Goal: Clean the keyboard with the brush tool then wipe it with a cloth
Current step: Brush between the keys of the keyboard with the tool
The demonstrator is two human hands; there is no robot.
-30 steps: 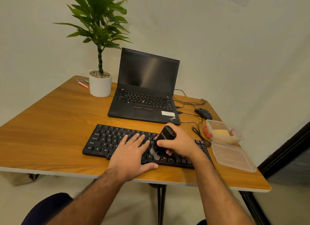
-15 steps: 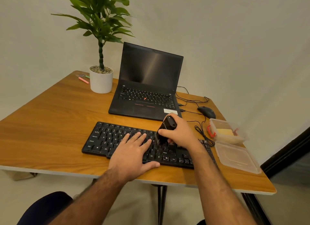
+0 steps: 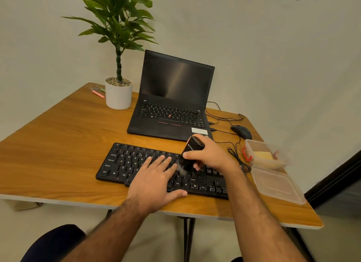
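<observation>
my left hand (image 3: 156,180) lies flat, fingers straight, on the keyboard (image 3: 136,164) at the table's (image 3: 58,144) near edge; my right hand (image 3: 210,155) grips the brush tool (image 3: 190,154), bristles on the keys. laptop (image 3: 172,105) beyond; open container (image 3: 263,157) right. brush's lettering unreadable.

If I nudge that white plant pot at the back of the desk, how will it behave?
The white cylindrical plant pot likely resists sliding: the pebbles filling its top suggest weight. The tall leafy green plant rises well above it, so a high push might tip it. Its smooth sides look slippery to grasp.
</observation>
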